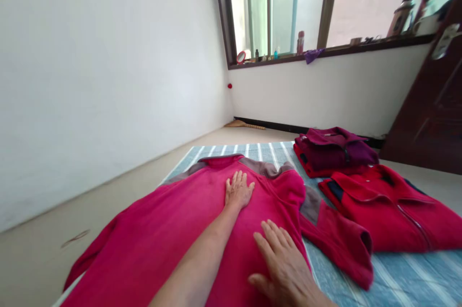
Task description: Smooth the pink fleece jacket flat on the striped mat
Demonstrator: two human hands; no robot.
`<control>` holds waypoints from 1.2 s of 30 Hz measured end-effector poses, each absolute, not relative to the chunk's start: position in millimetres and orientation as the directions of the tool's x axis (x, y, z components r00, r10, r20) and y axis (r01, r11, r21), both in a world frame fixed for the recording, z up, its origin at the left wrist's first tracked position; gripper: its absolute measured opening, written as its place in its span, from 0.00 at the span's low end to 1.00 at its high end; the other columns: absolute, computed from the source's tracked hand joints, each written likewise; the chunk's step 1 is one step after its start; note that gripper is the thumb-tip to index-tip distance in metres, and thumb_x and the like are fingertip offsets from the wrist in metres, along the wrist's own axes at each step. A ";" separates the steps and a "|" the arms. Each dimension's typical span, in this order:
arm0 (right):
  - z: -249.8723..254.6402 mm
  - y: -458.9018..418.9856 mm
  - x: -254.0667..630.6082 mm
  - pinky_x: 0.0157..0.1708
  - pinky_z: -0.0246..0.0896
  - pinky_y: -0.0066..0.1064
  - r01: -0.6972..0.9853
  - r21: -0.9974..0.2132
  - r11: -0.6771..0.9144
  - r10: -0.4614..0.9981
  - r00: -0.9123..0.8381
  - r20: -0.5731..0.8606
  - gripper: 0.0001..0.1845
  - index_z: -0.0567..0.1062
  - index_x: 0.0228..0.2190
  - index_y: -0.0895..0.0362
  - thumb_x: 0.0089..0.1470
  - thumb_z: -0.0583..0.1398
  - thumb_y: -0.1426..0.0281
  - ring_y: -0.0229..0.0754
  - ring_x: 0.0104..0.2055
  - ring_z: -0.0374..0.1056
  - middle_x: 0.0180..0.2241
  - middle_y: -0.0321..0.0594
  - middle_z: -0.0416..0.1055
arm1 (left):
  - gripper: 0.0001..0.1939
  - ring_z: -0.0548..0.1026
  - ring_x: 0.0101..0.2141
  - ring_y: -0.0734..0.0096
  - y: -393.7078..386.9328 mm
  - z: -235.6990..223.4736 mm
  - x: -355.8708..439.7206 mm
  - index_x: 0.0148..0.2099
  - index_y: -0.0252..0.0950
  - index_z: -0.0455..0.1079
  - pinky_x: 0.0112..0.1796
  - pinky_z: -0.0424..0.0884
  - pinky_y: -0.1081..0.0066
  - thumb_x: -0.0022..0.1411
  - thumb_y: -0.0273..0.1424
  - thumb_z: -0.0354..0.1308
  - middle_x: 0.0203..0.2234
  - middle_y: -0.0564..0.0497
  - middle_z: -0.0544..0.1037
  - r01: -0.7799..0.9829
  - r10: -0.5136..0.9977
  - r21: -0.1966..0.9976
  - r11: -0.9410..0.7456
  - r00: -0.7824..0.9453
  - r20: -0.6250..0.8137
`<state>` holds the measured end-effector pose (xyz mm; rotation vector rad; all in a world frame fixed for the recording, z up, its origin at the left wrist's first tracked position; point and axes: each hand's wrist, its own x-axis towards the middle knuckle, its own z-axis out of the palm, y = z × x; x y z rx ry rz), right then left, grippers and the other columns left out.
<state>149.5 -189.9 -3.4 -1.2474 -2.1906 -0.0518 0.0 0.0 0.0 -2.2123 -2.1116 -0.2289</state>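
Observation:
A pink jacket [173, 215] with grey shoulder panels lies spread out, back side up, its collar pointing away from me. Its right sleeve [339, 244] bends out over the striped cloth, while the left one hangs toward the floor. My left hand [238, 189] rests flat on the upper back of the jacket, fingers stretched toward the collar. Closer to me, my right hand [283, 263] is over the jacket's right side with fingers spread and thumb apart. Whether its palm touches the fabric I cannot tell. Neither hand holds anything.
On the blue striped cloth [400, 273] at right lie a folded red jacket [393, 211] and a stack with a purple jacket [335, 146] on top. A broom [245, 124] lies by the far wall. Bottles line the windowsill [339, 50]. A door [429, 100] stands at right.

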 end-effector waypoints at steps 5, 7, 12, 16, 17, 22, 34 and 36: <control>-36.0 -186.7 157.4 0.56 0.58 0.47 0.833 -0.278 0.478 0.825 -0.318 0.466 0.31 0.69 0.55 0.52 0.55 0.58 0.50 0.55 0.60 0.60 0.58 0.47 0.64 | 0.29 0.49 0.65 0.61 -0.5 0.5 0.4 0.66 0.38 0.54 0.61 0.45 0.52 0.68 0.45 0.40 0.66 0.45 0.54 0.998 0.987 0.046 -0.041 0.034 0.156; -34.3 -186.2 156.5 0.56 0.59 0.47 0.839 -0.280 0.467 0.834 -0.313 0.456 0.28 0.71 0.53 0.51 0.55 0.57 0.50 0.55 0.59 0.61 0.57 0.46 0.65 | 0.29 0.49 0.65 0.62 -0.5 1.0 0.4 0.66 0.38 0.54 0.61 0.45 0.52 0.68 0.45 0.40 0.66 0.45 0.54 0.998 0.988 0.045 -0.040 0.033 0.152; -27.8 -186.5 154.6 0.56 0.58 0.47 0.839 -0.280 0.466 0.838 -0.318 0.443 0.28 0.72 0.52 0.51 0.55 0.57 0.50 0.54 0.59 0.61 0.57 0.45 0.65 | 0.29 0.49 0.65 0.61 -0.6 2.3 0.8 0.66 0.38 0.54 0.62 0.45 0.53 0.68 0.45 0.40 0.66 0.45 0.54 0.998 0.988 0.044 -0.043 0.036 0.148; -25.4 -186.4 154.6 0.57 0.57 0.47 0.839 -0.284 0.465 0.846 -0.327 0.421 0.29 0.72 0.52 0.52 0.55 0.57 0.49 0.54 0.60 0.60 0.58 0.46 0.65 | 0.29 0.49 0.65 0.60 -0.2 3.0 0.8 0.66 0.38 0.54 0.61 0.45 0.52 0.68 0.45 0.40 0.65 0.44 0.55 0.998 0.989 0.042 -0.044 0.037 0.142; -24.5 -186.4 154.7 0.57 0.56 0.47 0.838 -0.286 0.465 0.850 -0.331 0.410 0.29 0.72 0.52 0.53 0.55 0.57 0.50 0.54 0.60 0.59 0.58 0.46 0.65 | 0.29 0.49 0.65 0.60 0.0 3.1 0.7 0.66 0.38 0.54 0.61 0.45 0.52 0.68 0.45 0.40 0.65 0.44 0.55 0.998 0.989 0.043 -0.045 0.038 0.142; -19.8 -186.0 155.4 0.59 0.54 0.48 0.838 -0.301 0.455 0.866 -0.338 0.368 0.29 0.71 0.53 0.54 0.56 0.57 0.50 0.54 0.61 0.58 0.58 0.47 0.64 | 0.30 0.49 0.65 0.60 0.2 3.2 0.2 0.66 0.38 0.54 0.61 0.45 0.52 0.68 0.46 0.39 0.66 0.45 0.54 0.998 0.989 0.047 -0.049 0.042 0.139; -23.1 -186.0 153.9 0.59 0.54 0.49 0.834 -0.310 0.456 0.866 -0.336 0.370 0.28 0.71 0.53 0.53 0.55 0.58 0.52 0.55 0.61 0.57 0.58 0.47 0.64 | 0.29 0.49 0.65 0.61 0.3 2.5 0.2 0.66 0.39 0.55 0.61 0.45 0.52 0.68 0.45 0.40 0.66 0.45 0.54 0.998 0.988 0.044 -0.048 0.040 0.151; -20.8 -186.1 153.9 0.59 0.54 0.49 0.835 -0.316 0.451 0.872 -0.336 0.355 0.29 0.71 0.53 0.53 0.55 0.58 0.51 0.55 0.61 0.57 0.59 0.47 0.63 | 0.28 0.49 0.65 0.61 0.4 2.3 0.2 0.66 0.40 0.55 0.61 0.45 0.52 0.68 0.45 0.40 0.66 0.45 0.54 0.998 0.987 0.044 -0.047 0.040 0.153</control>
